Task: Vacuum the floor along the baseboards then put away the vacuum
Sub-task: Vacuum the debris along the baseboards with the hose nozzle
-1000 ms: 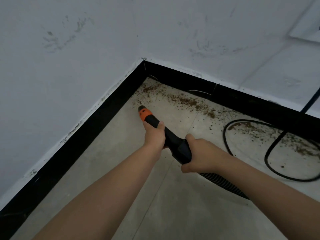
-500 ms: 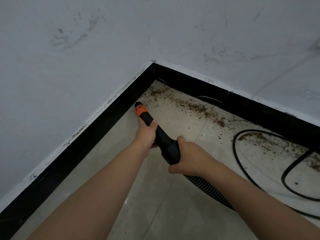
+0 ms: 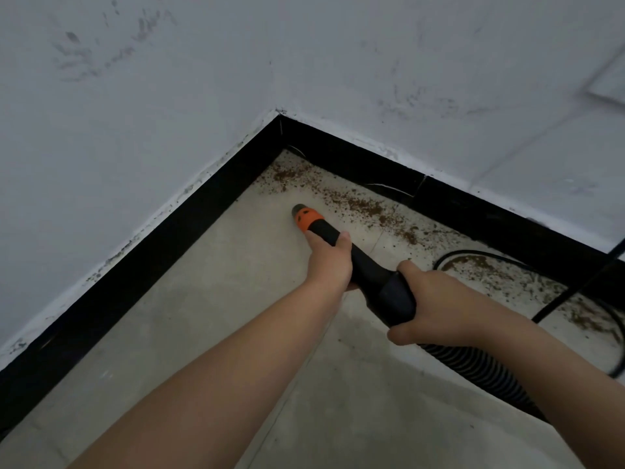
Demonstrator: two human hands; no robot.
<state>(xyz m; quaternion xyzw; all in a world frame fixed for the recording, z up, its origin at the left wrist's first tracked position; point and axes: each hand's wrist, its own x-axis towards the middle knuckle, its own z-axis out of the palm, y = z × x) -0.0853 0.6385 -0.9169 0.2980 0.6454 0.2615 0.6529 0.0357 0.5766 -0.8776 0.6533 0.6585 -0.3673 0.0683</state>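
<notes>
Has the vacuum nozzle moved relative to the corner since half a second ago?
Yes. The nozzle has shifted right, away from the left baseboard, toward the dirt along the back wall.

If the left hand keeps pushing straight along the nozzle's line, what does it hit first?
Probably the brown debris in the corner, then the black baseboard. The left hand grips the vacuum nozzle, whose orange tip leads; depth is hard to judge.

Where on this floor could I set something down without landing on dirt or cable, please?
Bare floor lies between the left baseboard and the left hand. It is crowded to the right: brown debris lines the far baseboard, and the black cable loops beside the right hand.
</notes>
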